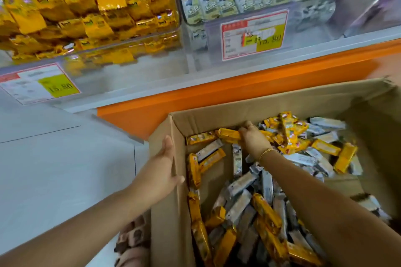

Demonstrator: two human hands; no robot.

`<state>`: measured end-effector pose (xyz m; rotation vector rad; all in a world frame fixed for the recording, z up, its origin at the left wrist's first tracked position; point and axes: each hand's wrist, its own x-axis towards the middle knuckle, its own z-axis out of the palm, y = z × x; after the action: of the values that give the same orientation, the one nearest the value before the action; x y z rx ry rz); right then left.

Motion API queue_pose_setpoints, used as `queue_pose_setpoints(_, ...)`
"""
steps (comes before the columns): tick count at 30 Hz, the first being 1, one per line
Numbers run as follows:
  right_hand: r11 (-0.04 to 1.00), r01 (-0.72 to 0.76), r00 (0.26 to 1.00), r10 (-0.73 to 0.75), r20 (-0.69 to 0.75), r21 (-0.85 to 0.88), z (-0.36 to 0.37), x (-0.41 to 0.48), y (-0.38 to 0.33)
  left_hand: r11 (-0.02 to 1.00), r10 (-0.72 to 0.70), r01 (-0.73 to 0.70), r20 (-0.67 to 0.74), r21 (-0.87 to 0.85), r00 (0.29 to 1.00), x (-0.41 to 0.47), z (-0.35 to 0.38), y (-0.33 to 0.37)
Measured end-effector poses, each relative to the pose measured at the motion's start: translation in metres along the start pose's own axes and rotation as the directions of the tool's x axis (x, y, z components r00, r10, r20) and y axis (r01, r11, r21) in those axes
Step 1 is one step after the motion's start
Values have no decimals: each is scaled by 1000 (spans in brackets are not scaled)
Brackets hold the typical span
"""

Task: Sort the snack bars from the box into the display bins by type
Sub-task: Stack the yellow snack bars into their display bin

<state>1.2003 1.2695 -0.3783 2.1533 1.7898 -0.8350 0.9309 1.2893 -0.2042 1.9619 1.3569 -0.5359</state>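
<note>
View from my head camera, looking down. An open brown cardboard box [282, 102] stands against the orange-fronted shelf ledge [217, 93]. It holds a loose heap of yellow-wrapped snack bars [265, 209] mixed with silver-grey-wrapped snack bars [238, 204].

My left hand [167, 165] lies flat against the outside of the box's left wall, fingers straight and together, thumb hooked over the rim. It holds nothing.

My right hand [253, 138], a thin gold bracelet [265, 154] at the wrist, reaches to the far left corner inside the box. Its fingers are curled round one end of a single yellow-wrapped bar [229, 135], which lies roughly level just beside the far wall.

Above the ledge stand two clear plastic display bins. The left bin [138, 65] is packed with yellow packets, the right bin [314, 19] with pale grey-and-white packets.

Each bin front carries a red-bordered price label with a yellow-green patch — left label [41, 83], right label [253, 34]. Their print is too blurred to read fully.
</note>
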Motion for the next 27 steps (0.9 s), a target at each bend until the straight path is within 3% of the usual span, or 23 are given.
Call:
queue_pose_setpoints(2, 1000, -24, 1000, 24, 18, 3, 7, 1, 0, 1000, -3, 3, -2, 29, 1000, -2, -1, 3)
queue_pose_setpoints(6, 994, -97, 985, 90, -148, -43, 31, -10, -2, 995, 3, -2, -12, 100, 1000, -6, -4, 8)
queue_pose_setpoints(14, 978, -166, 956, 190, -225, 124, 26, -14, 10, 978, 21, -19, -11, 207, 1000, -6, -9, 7)
queue_pose_setpoints(18, 969, -209, 960, 229, -164, 128, 17, -24, 4, 974, 8, -12, 18, 226, 1000, -10, -13, 12)
queue_pose_setpoints(22, 951, -149, 946, 217, -241, 271, 0, -49, -6, 992, -16, 12, 33, 129, 999, -13, -18, 15)
queue_pose_setpoints(24, 878, -80, 921, 247, -303, 472, -13, -67, -14, 1000, -23, 23, 1, 20, 1000, -12, -19, 16)
queue_pose_setpoints(27, 742, 58, 885, 272, -378, 668, -41, -104, -40, 978, 56, -85, -155, -188, 986, -10, -21, 21)
